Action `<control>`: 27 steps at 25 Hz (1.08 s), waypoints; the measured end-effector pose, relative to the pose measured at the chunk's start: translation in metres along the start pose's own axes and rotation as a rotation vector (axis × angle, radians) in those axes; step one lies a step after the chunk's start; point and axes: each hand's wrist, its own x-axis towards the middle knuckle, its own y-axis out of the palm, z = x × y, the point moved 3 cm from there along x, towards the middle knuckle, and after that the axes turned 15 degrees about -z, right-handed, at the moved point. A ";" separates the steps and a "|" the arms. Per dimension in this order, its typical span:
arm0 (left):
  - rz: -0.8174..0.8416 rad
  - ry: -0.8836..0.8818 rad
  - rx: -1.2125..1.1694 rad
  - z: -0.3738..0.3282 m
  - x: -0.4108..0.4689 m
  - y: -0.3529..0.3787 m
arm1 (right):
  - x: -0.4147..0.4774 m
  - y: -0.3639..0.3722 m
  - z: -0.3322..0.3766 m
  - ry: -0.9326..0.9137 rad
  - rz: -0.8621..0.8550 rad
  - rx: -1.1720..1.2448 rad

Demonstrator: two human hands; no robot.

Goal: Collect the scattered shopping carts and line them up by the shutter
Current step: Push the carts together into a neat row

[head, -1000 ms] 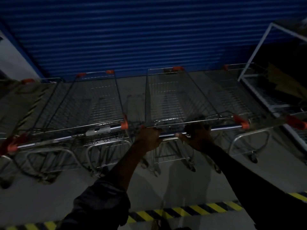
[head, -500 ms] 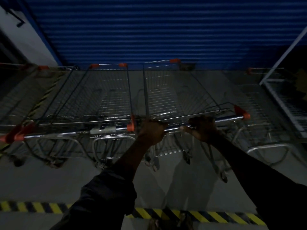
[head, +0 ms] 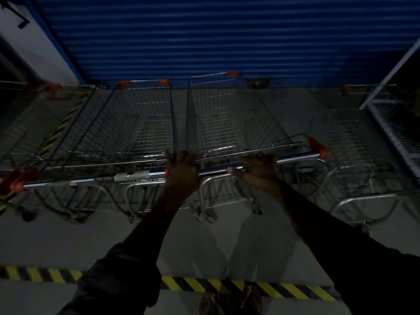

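Left hand (head: 181, 172) and right hand (head: 259, 170) grip the cart handle (head: 213, 172); the neighbouring handle's pale label (head: 131, 176) is unreadable.

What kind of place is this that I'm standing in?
Most likely a supermarket's cart parking area, perhaps after closing. Wire shopping carts stand in a row in front of a rolled-down blue shutter, and yellow-and-black hazard tape marks the concrete floor. The light is dim.

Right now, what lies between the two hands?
Only a bare stretch of the cart's handle bar, gripped by the left hand and right hand; head view.
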 end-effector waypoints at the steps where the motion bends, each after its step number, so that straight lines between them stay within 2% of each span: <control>1: 0.046 -0.036 0.021 0.006 -0.004 0.001 | -0.002 -0.001 0.004 0.005 0.003 0.016; 3: 0.121 -0.072 0.048 0.012 -0.010 0.003 | -0.003 -0.002 0.008 0.002 0.006 0.038; 7: 0.160 -0.074 -0.008 0.014 -0.011 -0.003 | -0.004 0.004 0.005 0.021 0.002 0.039; 14: 0.032 -0.036 -0.177 0.024 -0.022 0.005 | -0.017 0.004 0.008 -0.012 -0.187 0.043; 17: 0.061 0.018 -0.055 0.023 -0.013 0.011 | -0.010 0.004 0.005 0.003 -0.214 0.043; 19: 0.055 0.072 0.032 0.013 0.000 0.013 | -0.002 0.003 -0.002 0.007 -0.175 0.016; 22: 0.152 0.051 0.076 -0.010 0.025 0.012 | 0.015 0.001 -0.023 -0.022 -0.095 -0.097; 27: 0.133 0.015 -0.058 -0.006 0.041 0.022 | 0.042 0.011 -0.047 0.017 0.043 -0.052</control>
